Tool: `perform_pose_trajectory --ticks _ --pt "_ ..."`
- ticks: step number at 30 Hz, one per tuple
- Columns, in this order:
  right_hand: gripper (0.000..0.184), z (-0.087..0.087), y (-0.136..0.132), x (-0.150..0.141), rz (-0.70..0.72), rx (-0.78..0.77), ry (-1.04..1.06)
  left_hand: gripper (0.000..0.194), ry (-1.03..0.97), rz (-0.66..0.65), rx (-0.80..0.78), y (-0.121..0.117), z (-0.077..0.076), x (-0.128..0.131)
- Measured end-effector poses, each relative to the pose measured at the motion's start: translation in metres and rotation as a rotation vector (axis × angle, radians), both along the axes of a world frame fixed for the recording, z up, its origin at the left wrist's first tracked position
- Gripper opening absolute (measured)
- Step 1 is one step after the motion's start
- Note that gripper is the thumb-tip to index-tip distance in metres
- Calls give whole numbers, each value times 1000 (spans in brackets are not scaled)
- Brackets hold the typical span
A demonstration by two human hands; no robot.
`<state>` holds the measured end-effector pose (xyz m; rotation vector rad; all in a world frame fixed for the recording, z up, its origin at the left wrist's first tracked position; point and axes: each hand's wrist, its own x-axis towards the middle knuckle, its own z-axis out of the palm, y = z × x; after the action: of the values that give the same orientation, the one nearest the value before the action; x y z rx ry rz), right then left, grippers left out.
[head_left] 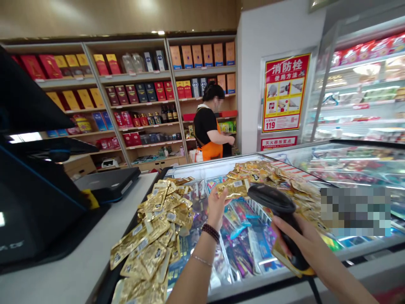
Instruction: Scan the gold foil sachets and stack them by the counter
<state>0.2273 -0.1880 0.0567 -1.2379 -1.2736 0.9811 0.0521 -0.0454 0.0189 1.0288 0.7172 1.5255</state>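
My left hand grips one end of a flat gold foil packet, its pale label facing up. Closed around the handle of a black barcode scanner is my right hand. The scanner's head points left and sits close to the packet's right end. Beneath my right palm a gold and yellow edge shows, and I cannot make out whether it is part of the scanner or another packet. A heap of gold packets lies on the freezer glass to the left, and a second heap spreads behind the scanner.
A glass-topped chest freezer holds colourful wrapped packs. On the left, a black till machine and a flat black scale-like device stand on the counter. A person in an orange apron stands by the shelves.
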Motion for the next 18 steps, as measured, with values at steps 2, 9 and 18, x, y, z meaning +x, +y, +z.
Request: perform_pose_trajectory --ticks 2,9,18 --pt "46 2 -2 -15 -29 43 -83 55 -7 28 0 1 -3 -10" --pt "40 -2 -4 -46 -143 91 -255 60 -30 82 -37 5 -13 -25" --pt "41 -6 -8 -47 -122 57 -282 53 -13 114 -52 8 -17 -31"
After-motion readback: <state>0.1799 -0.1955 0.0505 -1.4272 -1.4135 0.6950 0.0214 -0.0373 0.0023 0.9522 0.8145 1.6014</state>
